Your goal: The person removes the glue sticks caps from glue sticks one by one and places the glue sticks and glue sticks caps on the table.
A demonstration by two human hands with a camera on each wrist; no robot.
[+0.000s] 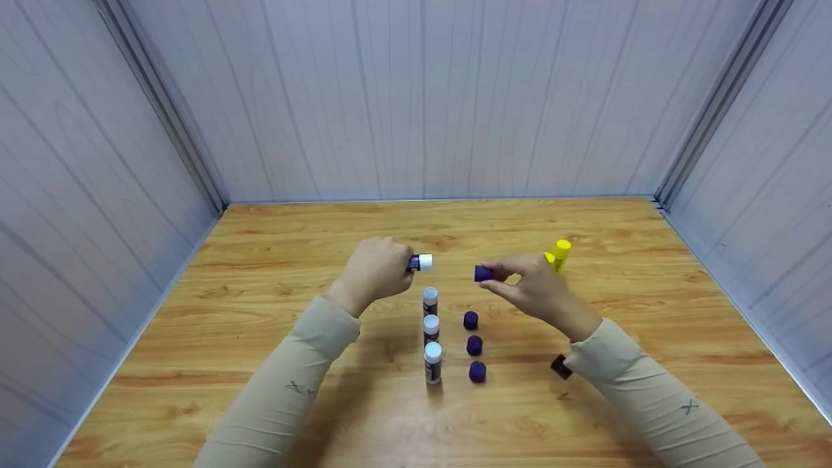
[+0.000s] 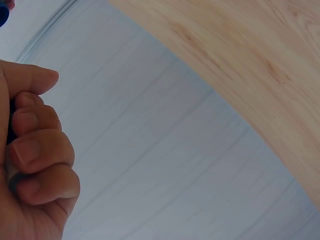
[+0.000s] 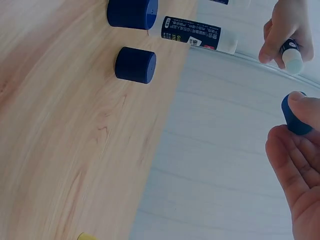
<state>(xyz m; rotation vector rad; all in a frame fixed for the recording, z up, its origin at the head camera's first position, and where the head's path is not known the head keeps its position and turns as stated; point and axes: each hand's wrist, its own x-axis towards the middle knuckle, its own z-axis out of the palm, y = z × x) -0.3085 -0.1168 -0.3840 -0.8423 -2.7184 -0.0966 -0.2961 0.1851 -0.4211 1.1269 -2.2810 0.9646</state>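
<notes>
My left hand (image 1: 377,270) is wrapped around a glue stick (image 1: 424,262), whose white end sticks out toward the right. Across from it, my right hand (image 1: 538,292) pinches a dark purple cap (image 1: 482,273) between thumb and fingers, and a gap separates cap and stick. In the right wrist view the cap (image 3: 295,117) looks blue. Below the hands, a row of uncapped glue sticks, front one (image 1: 433,364), stands upright on the table. Purple caps, front one (image 1: 477,372), form a matching row to their right. The left wrist view shows curled fingers (image 2: 42,150) hiding most of the stick.
Two yellow tube-like things, the taller one (image 1: 562,253), are behind my right hand, partly hidden by it. A small dark object (image 1: 560,366) lies beside my right sleeve. Pale panel walls (image 1: 422,97) enclose the wooden table (image 1: 292,227) at the back and sides.
</notes>
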